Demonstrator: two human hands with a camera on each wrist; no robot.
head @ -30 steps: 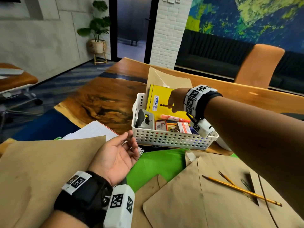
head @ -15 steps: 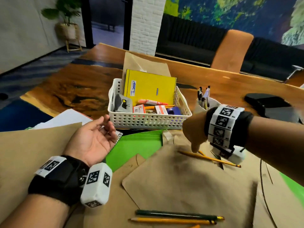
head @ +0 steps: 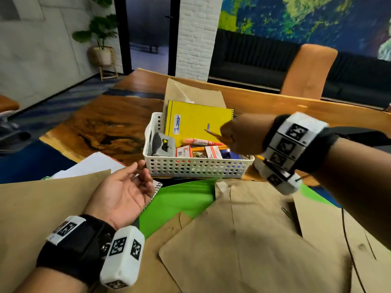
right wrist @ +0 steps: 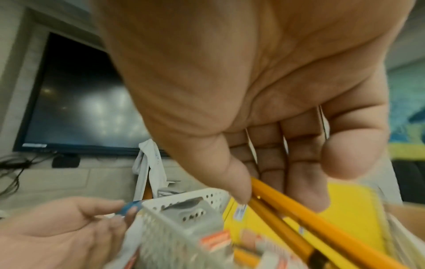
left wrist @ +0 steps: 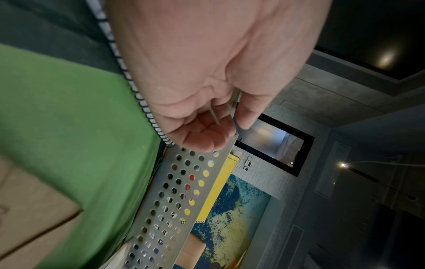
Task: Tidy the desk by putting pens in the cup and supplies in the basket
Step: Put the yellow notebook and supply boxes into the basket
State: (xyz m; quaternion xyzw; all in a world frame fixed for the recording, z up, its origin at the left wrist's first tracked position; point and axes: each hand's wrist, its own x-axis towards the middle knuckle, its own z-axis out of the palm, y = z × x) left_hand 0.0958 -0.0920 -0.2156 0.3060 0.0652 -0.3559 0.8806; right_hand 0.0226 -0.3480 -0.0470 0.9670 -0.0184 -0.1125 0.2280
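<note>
My right hand (head: 237,134) hovers over the right end of the white perforated basket (head: 196,169) and pinches yellow pencils (right wrist: 322,227) between thumb and fingers. Their sharpened tip (head: 211,133) points left across the yellow notebook (head: 196,123) standing in the basket. A grey stapler (head: 163,144), an orange marker (head: 201,142) and small boxes also lie inside. My left hand (head: 127,187) rests palm up, fingers loosely curled and holding nothing, just left of the basket's front wall (left wrist: 174,200). The pen cup is hidden behind my right wrist.
Brown envelopes (head: 243,240) cover the near desk, with a green folder (head: 177,199) between them. A spiral notebook (head: 95,166) lies under my left hand. An orange chair (head: 306,72) stands beyond the wooden desk's far edge.
My right hand left the basket, dropped to the envelope where pencils lay, took hold of them and rose back over the basket. The left hand stayed put.
</note>
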